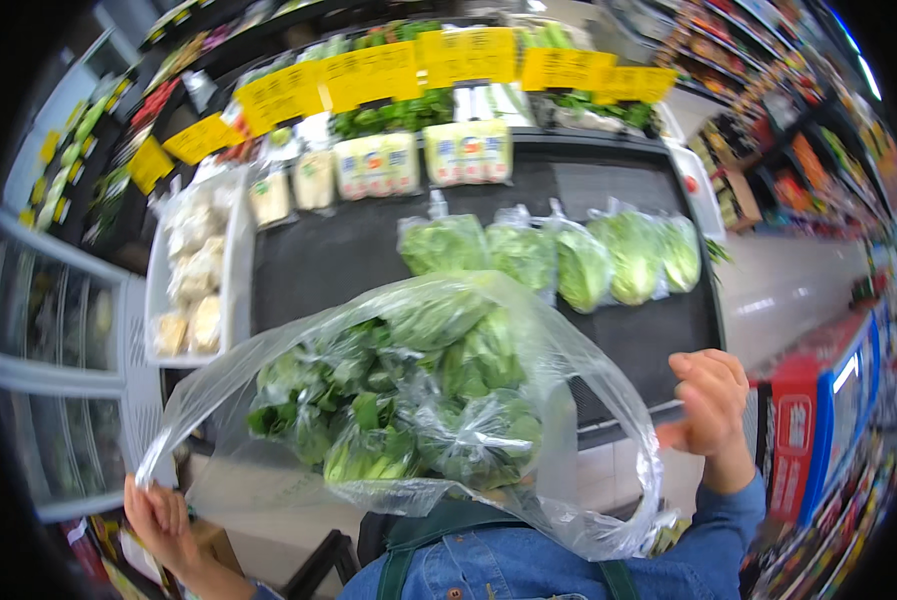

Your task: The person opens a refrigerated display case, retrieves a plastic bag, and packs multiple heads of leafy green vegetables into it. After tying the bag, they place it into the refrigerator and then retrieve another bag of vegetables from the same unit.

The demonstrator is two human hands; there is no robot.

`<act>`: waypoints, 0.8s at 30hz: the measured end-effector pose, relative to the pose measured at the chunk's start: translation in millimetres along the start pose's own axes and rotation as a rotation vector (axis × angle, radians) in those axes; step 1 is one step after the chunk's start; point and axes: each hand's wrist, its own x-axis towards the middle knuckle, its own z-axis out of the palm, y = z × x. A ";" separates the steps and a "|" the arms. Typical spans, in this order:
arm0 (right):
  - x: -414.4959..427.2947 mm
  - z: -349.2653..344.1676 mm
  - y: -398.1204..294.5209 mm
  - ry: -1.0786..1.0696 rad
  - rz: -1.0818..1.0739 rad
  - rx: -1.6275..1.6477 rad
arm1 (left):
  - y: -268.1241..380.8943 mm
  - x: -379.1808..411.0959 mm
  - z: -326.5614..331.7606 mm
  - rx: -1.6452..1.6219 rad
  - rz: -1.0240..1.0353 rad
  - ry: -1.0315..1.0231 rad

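A large clear plastic bag [231,442] is spread wide in front of my body. Inside it lie several bagged leafy green vegetables [373,397]. My left hand [159,517] grips the bag's rim at the lower left. At the right, my right hand [707,405] is beside the bag's other edge, thumb close to the plastic and fingers curled and slightly blurred; whether it holds the film cannot be told. Beyond the bag, wrapped lettuces [624,255] lie in a row on a black display table [328,262].
A white foam box [242,285] with bagged pale items stands at the left. Packaged white mushrooms [377,166] line the table's back under yellow signs [467,56]. A red and blue freezer [801,442] stands right, a glass-door cooler [58,375] left.
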 end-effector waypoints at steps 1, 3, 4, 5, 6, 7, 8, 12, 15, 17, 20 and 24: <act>3.0 12.0 -1.9 0.009 0.116 0.222 | 1.2 -9.0 -4.3 0.048 -0.008 0.176; -25.6 13.9 -14.9 0.269 0.037 0.240 | -9.4 -10.8 -2.7 0.070 -0.092 0.016; -35.2 15.3 -21.0 0.271 -0.007 0.187 | -4.7 -4.3 24.0 0.209 -0.102 -0.002; -43.9 13.4 -27.2 0.266 -0.041 0.118 | -3.6 11.7 46.7 0.122 -0.116 -0.189; -52.4 19.7 -29.3 0.269 -0.084 0.079 | 2.2 16.1 68.5 0.126 -0.188 -0.272; -21.7 8.5 -25.5 -0.013 -0.222 0.465 | 10.6 6.9 78.7 0.155 -0.344 -0.269; 17.1 11.2 -41.3 -0.163 -0.164 0.473 | 10.7 0.8 83.9 0.122 -0.384 -0.341; 91.4 0.1 -64.8 -0.407 -0.185 0.686 | -14.9 -7.5 120.5 -0.012 -0.427 -0.706; 112.3 15.3 -76.5 -0.338 -0.120 0.587 | -44.3 -20.7 169.5 -0.176 -0.448 -0.839; 125.4 57.9 -93.7 -0.209 -0.029 0.614 | -56.7 -40.7 182.7 -0.131 -0.395 -0.845; 143.7 81.0 -107.2 -0.252 0.129 0.647 | -72.5 -49.1 198.1 -0.399 -0.419 -0.857; 138.2 89.6 -117.2 -0.333 0.162 0.807 | -67.9 -52.7 176.5 -0.373 -0.335 -0.709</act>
